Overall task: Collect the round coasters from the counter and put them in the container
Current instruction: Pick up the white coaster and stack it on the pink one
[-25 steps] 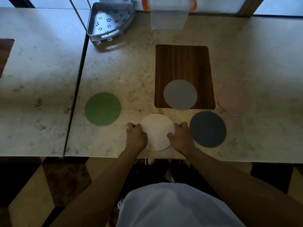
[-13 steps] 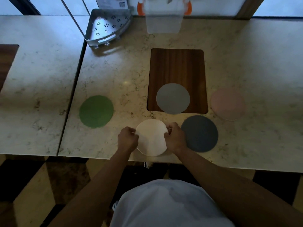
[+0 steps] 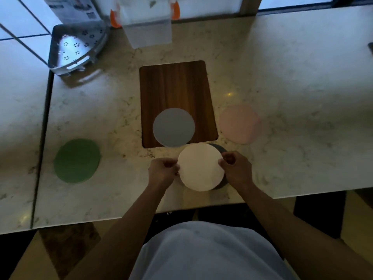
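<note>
both hands have carried the white coaster (image 3: 201, 167) rightward in the last second, from its own spot on the near edge of the marble counter (image 3: 292, 81) to directly over the dark grey coaster (image 3: 221, 148), which now shows only as a thin crescent at the far right and near right of the white disc. the left hand (image 3: 162, 172) is pinched on the white coaster's left rim and the right hand (image 3: 236, 168) on its right rim, fingers closed on the edge; whether the disc already rests on the dark one or hangs just above it cannot be told. the move reads as stacking the coasters before carrying them, so collection looks barely begun.

three more lie loose: a green coaster (image 3: 77, 161) well to the left, a light grey coaster (image 3: 173, 127) overhanging the near edge of a wood-grain inset panel (image 3: 175, 85), and a pink coaster (image 3: 239, 123) to the right. all are thin, flat, matte circles, seemingly stiff enough to hold flat by the rim. the translucent plastic container (image 3: 148, 27) with orange clips stands at the far edge, no coaster seen inside; a perforated metal corner rack (image 3: 77, 45) sits to its left.
</note>
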